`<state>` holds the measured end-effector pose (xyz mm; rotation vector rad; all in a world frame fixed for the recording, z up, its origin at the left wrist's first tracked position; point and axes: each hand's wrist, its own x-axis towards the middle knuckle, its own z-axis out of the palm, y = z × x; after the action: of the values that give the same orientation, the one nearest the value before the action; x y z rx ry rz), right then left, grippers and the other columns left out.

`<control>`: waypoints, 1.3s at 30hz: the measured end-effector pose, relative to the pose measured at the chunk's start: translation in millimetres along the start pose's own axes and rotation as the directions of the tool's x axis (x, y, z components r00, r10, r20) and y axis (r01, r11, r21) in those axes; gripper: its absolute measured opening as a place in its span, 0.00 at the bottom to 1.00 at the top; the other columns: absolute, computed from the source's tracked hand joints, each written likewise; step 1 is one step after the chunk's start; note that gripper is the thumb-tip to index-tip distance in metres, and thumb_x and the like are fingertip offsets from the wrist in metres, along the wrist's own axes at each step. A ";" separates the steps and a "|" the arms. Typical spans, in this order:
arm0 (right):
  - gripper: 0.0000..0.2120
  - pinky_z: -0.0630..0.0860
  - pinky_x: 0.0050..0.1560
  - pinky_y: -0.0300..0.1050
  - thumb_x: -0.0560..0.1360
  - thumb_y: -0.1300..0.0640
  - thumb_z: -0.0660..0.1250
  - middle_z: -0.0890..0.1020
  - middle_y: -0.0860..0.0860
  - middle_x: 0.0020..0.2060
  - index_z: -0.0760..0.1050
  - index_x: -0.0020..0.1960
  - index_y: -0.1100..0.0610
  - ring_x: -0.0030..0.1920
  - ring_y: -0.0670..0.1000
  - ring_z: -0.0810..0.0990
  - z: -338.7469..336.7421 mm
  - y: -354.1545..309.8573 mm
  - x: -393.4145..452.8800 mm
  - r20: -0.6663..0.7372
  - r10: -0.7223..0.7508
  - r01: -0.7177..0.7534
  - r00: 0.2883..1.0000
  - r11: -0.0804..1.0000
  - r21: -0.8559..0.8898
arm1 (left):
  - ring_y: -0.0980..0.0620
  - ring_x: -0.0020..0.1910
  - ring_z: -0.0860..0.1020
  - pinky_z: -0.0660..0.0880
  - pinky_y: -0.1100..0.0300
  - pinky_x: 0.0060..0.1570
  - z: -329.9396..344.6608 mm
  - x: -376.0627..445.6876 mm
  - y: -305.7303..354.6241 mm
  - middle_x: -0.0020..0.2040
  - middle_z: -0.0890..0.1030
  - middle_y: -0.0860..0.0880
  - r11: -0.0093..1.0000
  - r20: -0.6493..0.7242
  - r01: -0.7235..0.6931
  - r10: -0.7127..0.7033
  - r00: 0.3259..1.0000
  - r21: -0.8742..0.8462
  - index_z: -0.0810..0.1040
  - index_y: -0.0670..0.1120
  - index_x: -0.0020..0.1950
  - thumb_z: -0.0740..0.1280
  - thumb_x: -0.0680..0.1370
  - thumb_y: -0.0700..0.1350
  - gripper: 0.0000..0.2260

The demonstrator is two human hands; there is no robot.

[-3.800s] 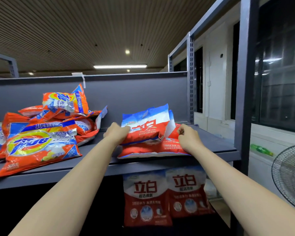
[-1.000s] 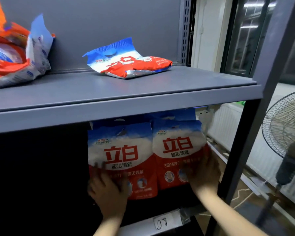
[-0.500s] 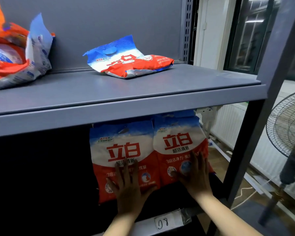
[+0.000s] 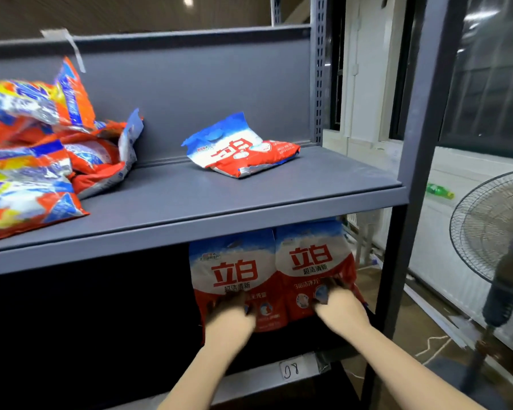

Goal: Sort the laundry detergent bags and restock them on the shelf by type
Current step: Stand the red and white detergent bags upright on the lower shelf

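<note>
Low in the frame, the left hand (image 4: 230,319) and right hand (image 4: 339,310) press two red-and-white bags (image 4: 271,273) upright on the lower shelf (image 4: 299,371), likely to face them forward; motion blur leaves each grip unclear. One matching bag (image 4: 240,150) lies on the upper shelf (image 4: 190,208).

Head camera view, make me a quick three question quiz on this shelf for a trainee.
1. True or false: the lone red and white bag on the upper shelf stands upright.
2. How many red and white bags stand side by side on the lower shelf?
3. The orange bags lie at which end of the upper shelf: A left, B right?

Key: 1 false, it lies flat. 2 two; the left hand and right hand each touch one. 3 A.
</note>
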<state>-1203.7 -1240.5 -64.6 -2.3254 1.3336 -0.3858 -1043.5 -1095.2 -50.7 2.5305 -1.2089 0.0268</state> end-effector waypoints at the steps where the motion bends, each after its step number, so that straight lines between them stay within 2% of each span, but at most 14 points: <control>1: 0.12 0.69 0.41 0.42 0.73 0.46 0.62 0.77 0.51 0.43 0.73 0.46 0.54 0.52 0.57 0.80 -11.2 -7.5 -9.1 -0.003 -0.031 0.031 1.000 0.999 -0.005 | 0.50 0.57 0.76 0.73 0.60 0.53 -14.2 -7.4 3.2 0.60 0.78 0.50 1.000 -0.011 -0.018 0.017 1.000 -0.015 0.73 0.52 0.65 0.58 0.79 0.55 0.17; 5: 0.15 0.73 0.48 0.44 0.77 0.43 0.60 0.81 0.48 0.51 0.76 0.55 0.50 0.54 0.53 0.79 -63.9 -49.6 -53.9 -0.155 -0.162 0.166 0.975 0.986 0.014 | 0.50 0.52 0.78 0.73 0.56 0.51 -71.6 -34.7 19.8 0.51 0.81 0.52 0.991 -0.223 -0.128 0.132 0.966 0.033 0.77 0.50 0.52 0.56 0.79 0.55 0.14; 7: 0.13 0.73 0.43 0.43 0.76 0.40 0.60 0.82 0.45 0.42 0.78 0.45 0.47 0.45 0.48 0.79 -83.5 -68.9 -71.6 -0.264 -0.249 0.266 0.932 0.964 0.028 | 0.51 0.49 0.78 0.73 0.56 0.50 -99.4 -46.1 26.2 0.47 0.81 0.52 0.980 -0.349 -0.199 0.185 0.919 -0.005 0.78 0.50 0.46 0.55 0.79 0.56 0.15; 11: 0.21 0.66 0.32 0.40 0.75 0.41 0.61 0.76 0.45 0.23 0.71 0.27 0.50 0.29 0.44 0.74 -116.0 -107.0 -87.5 -0.458 -0.371 0.443 0.808 0.895 0.057 | 0.49 0.37 0.76 0.68 0.57 0.36 -148.2 -51.8 26.3 0.32 0.78 0.51 0.960 -0.578 -0.277 0.201 0.791 -0.045 0.74 0.47 0.33 0.55 0.75 0.57 0.18; 14: 0.22 0.64 0.29 0.38 0.76 0.46 0.63 0.71 0.47 0.20 0.68 0.25 0.53 0.26 0.46 0.72 -142.8 -140.2 -82.5 -0.574 -0.400 0.549 0.715 0.829 0.106 | 0.45 0.34 0.75 0.65 0.57 0.34 -183.0 -37.8 19.2 0.29 0.76 0.50 0.958 -0.735 -0.266 0.107 0.669 -0.103 0.72 0.47 0.30 0.57 0.73 0.55 0.16; 16: 0.22 0.67 0.30 0.43 0.76 0.47 0.62 0.73 0.48 0.22 0.70 0.26 0.56 0.28 0.48 0.73 -154.7 -160.3 -69.2 -0.600 -0.398 0.574 0.694 0.809 0.128 | 0.43 0.39 0.76 0.69 0.54 0.39 -203.4 -20.5 11.7 0.35 0.80 0.49 0.963 -0.747 -0.220 0.030 0.664 -0.158 0.76 0.46 0.35 0.59 0.74 0.52 0.13; 19: 0.21 0.69 0.33 0.44 0.76 0.47 0.61 0.76 0.49 0.26 0.71 0.28 0.55 0.34 0.54 0.75 -166.3 -185.5 -37.5 -0.544 -0.375 0.538 0.750 0.825 0.174 | 0.43 0.50 0.76 0.70 0.51 0.48 -224.3 15.2 -7.2 0.47 0.81 0.47 0.982 -0.700 -0.088 -0.053 0.712 -0.164 0.78 0.45 0.47 0.63 0.76 0.48 0.09; 22: 0.18 0.65 0.32 0.43 0.75 0.50 0.62 0.73 0.50 0.28 0.69 0.29 0.56 0.36 0.55 0.72 -176.8 -204.0 3.5 -0.447 -0.341 0.455 0.827 0.873 0.176 | 0.41 0.58 0.73 0.69 0.50 0.55 -241.0 50.1 -25.0 0.57 0.77 0.44 0.992 -0.589 0.081 -0.121 0.799 -0.093 0.75 0.44 0.59 0.63 0.76 0.48 0.15; 25: 0.10 0.70 0.39 0.44 0.74 0.51 0.62 0.81 0.54 0.41 0.75 0.39 0.56 0.45 0.57 0.77 -183.6 -215.0 51.7 -0.337 -0.301 0.360 0.892 0.924 0.126 | 0.39 0.59 0.72 0.69 0.49 0.53 -254.1 82.3 -39.1 0.59 0.75 0.40 0.977 -0.523 0.209 -0.197 0.829 -0.037 0.70 0.41 0.63 0.63 0.75 0.47 0.19; 27: 0.07 0.69 0.43 0.44 0.74 0.51 0.62 0.80 0.55 0.52 0.73 0.46 0.54 0.53 0.57 0.77 -183.9 -219.4 82.1 -0.274 -0.271 0.306 0.923 0.947 0.094 | 0.38 0.58 0.72 0.70 0.48 0.53 -258.3 102.1 -47.0 0.59 0.74 0.39 0.964 -0.496 0.262 -0.249 0.832 -0.046 0.69 0.40 0.63 0.63 0.75 0.46 0.19; 30: 0.17 0.69 0.50 0.46 0.76 0.48 0.60 0.76 0.56 0.62 0.71 0.61 0.56 0.62 0.58 0.74 -184.3 -224.1 119.6 -0.223 -0.217 0.231 0.950 0.972 0.040 | 0.38 0.60 0.72 0.70 0.49 0.54 -256.8 127.2 -53.8 0.61 0.74 0.40 0.930 -0.451 0.366 -0.334 0.828 -0.017 0.69 0.40 0.64 0.63 0.75 0.47 0.19; 33: 0.26 0.68 0.60 0.49 0.76 0.42 0.60 0.71 0.57 0.67 0.66 0.68 0.58 0.68 0.58 0.68 -184.3 -225.9 149.8 -0.218 -0.132 0.143 0.967 0.989 0.036 | 0.41 0.65 0.68 0.68 0.50 0.58 -255.0 145.3 -60.6 0.64 0.72 0.42 0.872 -0.433 0.489 -0.431 0.792 0.027 0.69 0.42 0.65 0.63 0.75 0.48 0.19; 36: 0.38 0.59 0.70 0.54 0.74 0.33 0.58 0.63 0.58 0.72 0.59 0.73 0.58 0.73 0.58 0.59 -182.8 -223.3 171.1 -0.167 -0.053 0.054 0.984 0.999 -0.003 | 0.43 0.67 0.66 0.64 0.50 0.61 -254.3 159.0 -68.1 0.65 0.72 0.44 0.831 -0.426 0.553 -0.478 0.768 0.064 0.71 0.44 0.65 0.61 0.76 0.44 0.17; 39: 0.52 0.50 0.72 0.56 0.67 0.25 0.58 0.56 0.58 0.76 0.49 0.78 0.56 0.76 0.59 0.52 -184.2 -218.9 182.7 -0.076 0.015 -0.017 0.997 1.000 -0.020 | 0.47 0.69 0.65 0.60 0.52 0.63 -252.6 162.7 -69.4 0.66 0.73 0.46 0.803 -0.444 0.577 -0.468 0.765 0.149 0.73 0.47 0.64 0.57 0.78 0.43 0.16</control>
<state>-1030.1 -1343.2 208.4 -2.3367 1.3966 -0.4612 -855.2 -1099.8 193.4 2.8298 -0.3227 0.5725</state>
